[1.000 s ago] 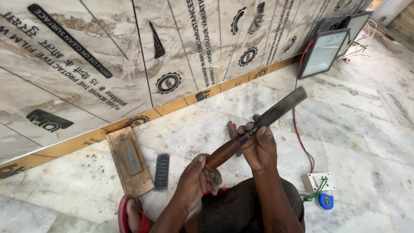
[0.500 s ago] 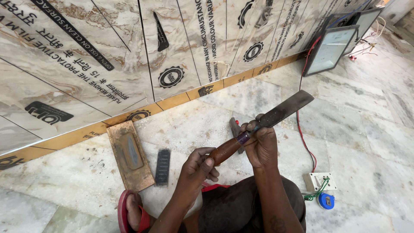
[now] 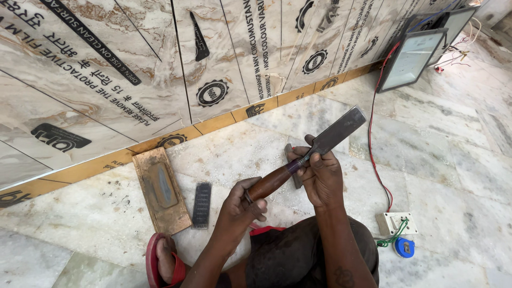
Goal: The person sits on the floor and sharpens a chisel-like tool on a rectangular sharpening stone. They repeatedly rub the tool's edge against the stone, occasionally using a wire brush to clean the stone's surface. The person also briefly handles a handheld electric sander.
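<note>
I hold a broad chisel (image 3: pixel 338 131) with a flat grey steel blade and a brown wooden handle (image 3: pixel 271 182), tilted up to the right above the marble floor. My left hand (image 3: pixel 241 209) grips the butt of the handle. My right hand (image 3: pixel 320 177) is closed around the neck where blade meets handle. Just behind my right hand a small grey stone block (image 3: pixel 293 165) lies on the floor, partly hidden.
A rusty flat plate with a sharpening stone (image 3: pixel 160 188) and a dark ribbed file (image 3: pixel 202 204) lie to the left. Film-covered tiles (image 3: pixel 160 64) lean along the wall. A floodlight (image 3: pixel 413 53), red cable (image 3: pixel 373 160), switch box (image 3: pixel 396 223) and blue tape measure (image 3: pixel 405 247) sit right. My red sandal (image 3: pixel 156 261) is bottom left.
The chisel and both hands stay in nearly the same grip; the blade has shifted slightly. The view has drifted a little.
</note>
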